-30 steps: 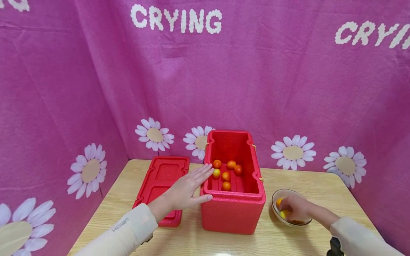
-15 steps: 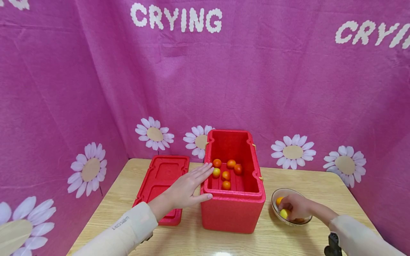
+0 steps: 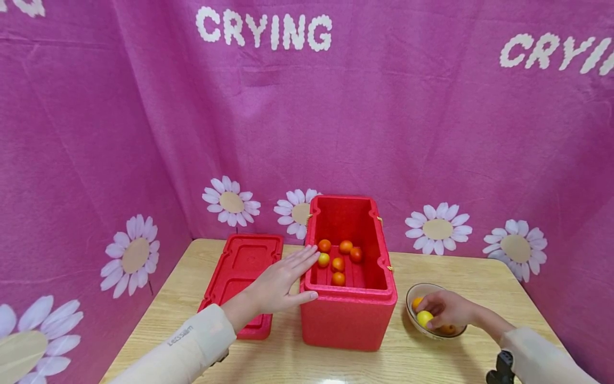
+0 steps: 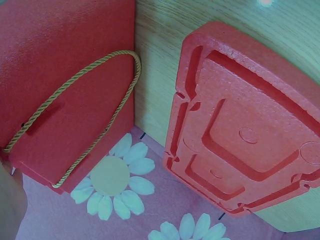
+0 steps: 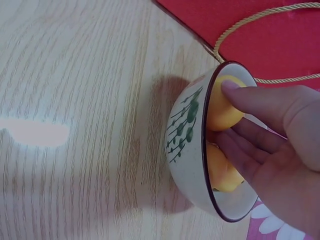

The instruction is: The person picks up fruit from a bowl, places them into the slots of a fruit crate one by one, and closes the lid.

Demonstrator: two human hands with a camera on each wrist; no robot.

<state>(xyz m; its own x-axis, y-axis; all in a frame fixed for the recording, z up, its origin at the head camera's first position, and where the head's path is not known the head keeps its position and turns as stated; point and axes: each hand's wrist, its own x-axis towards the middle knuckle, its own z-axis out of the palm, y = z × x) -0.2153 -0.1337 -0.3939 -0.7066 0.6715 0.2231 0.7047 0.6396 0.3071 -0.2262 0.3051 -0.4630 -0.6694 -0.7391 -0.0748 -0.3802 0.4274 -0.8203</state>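
Note:
My right hand point(image 3: 451, 309) reaches into a patterned bowl point(image 5: 182, 145) and pinches a round yellow fruit point(image 5: 223, 107) between thumb and fingers. Also in that bowl lie an orange fruit point(image 3: 417, 303) and a brownish-orange one point(image 3: 447, 329), partly covered by the hand. My left hand point(image 3: 283, 277) rests with straight fingers on the left rim of a tall red foam box point(image 3: 350, 325). Inside the box are several orange-red fruits point(image 3: 338, 279) and one yellow fruit point(image 3: 323, 260). The left wrist view shows only a sliver of the left hand, at its edge.
The red box lid point(image 4: 245, 120) lies on the wooden table point(image 3: 182, 298) left of the box, partly under my left forearm. A twisted gold rope handle point(image 4: 75, 80) hangs on the box's side. Behind the table hangs a purple cloth point(image 3: 355, 117) printed with daisies.
My right hand has shifted slightly within the bowl, and more of the yellow fruit shows at its fingertips. The left hand and the fruits in the box have stayed put.

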